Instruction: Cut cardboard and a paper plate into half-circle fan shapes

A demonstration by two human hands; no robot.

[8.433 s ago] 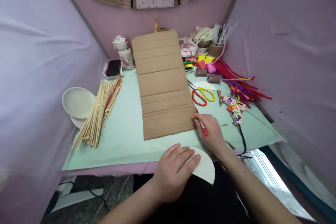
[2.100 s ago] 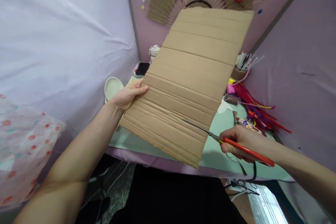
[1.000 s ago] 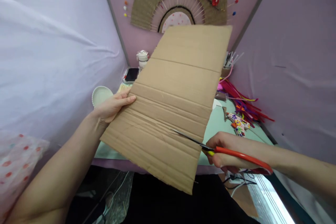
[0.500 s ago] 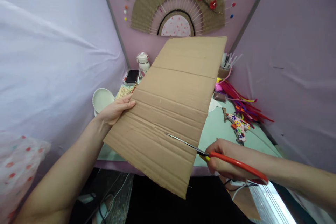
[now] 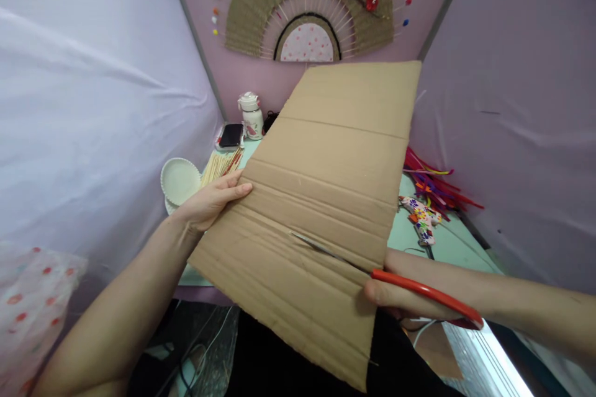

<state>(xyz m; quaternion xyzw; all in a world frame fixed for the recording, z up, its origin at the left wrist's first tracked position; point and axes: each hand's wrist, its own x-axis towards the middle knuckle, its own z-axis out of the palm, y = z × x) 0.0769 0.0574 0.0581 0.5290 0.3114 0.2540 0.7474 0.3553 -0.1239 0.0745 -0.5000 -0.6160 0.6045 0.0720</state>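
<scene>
A large sheet of brown cardboard, creased across its width, is held up over the front of the table. My left hand grips its left edge, thumb on top and the other fingers hidden beneath. At the right edge my right hand is closed around red-handled scissors. One scissor blade lies over the top face of the cardboard, pointing left along a crease; the other blade is hidden beneath. The cardboard's near part hangs down over my lap.
Behind on the left are wooden sticks, a white dish, a phone and a white bottle. To the right lie pipe cleaners and a flower-patterned piece. A decorated fan hangs on the back wall.
The cardboard has shifted right relative to my right hand, so the scissors reach deeper over it from the right edge. My left hand has moved slightly right with the sheet.
</scene>
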